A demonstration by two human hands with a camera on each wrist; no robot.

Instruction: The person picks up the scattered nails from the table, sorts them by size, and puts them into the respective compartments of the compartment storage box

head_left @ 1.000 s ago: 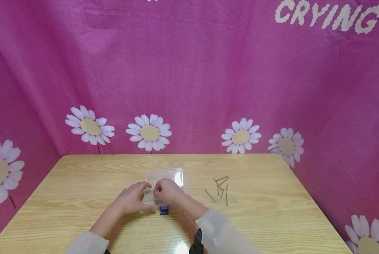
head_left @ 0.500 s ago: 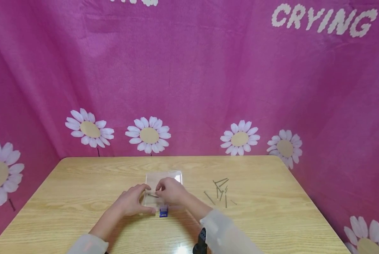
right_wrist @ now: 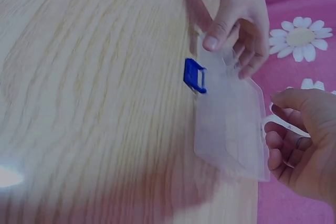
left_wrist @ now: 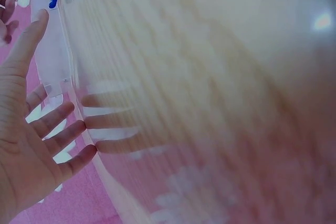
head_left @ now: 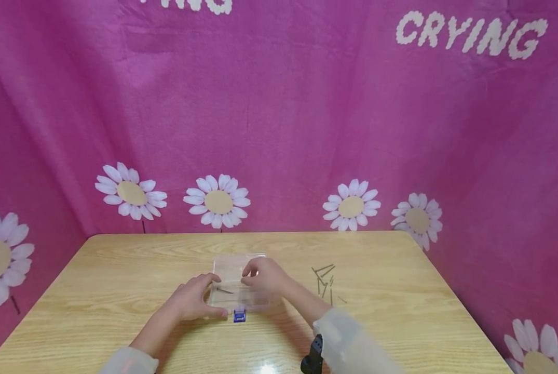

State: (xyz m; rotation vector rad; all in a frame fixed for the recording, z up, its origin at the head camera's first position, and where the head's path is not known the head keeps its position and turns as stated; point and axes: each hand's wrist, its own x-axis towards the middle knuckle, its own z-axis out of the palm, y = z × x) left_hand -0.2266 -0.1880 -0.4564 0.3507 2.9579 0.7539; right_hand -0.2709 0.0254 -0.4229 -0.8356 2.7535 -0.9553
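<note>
A clear plastic box [head_left: 255,297] with a blue latch [head_left: 239,316] at its front lies on the table, its lid tilted back. One nail [head_left: 225,291] rests in its left part. My left hand [head_left: 192,297] spans the box's left end, thumb at the front corner; in the left wrist view its fingers [left_wrist: 65,140] are spread and nearly straight. Over the right part of the box hovers my right hand [head_left: 268,278], fingers loosely bent, with a gap between thumb and fingertips [right_wrist: 274,139] and nothing visible in it.
Several loose nails [head_left: 324,271] lie in a small pile on the wooden table [head_left: 381,306], right of the box. A pink curtain [head_left: 279,130] with daisies hangs behind the table's far edge.
My right hand has drawn back to the right over the box, and a nail now shows in the box's left part. The left hand stays at the left end.
</note>
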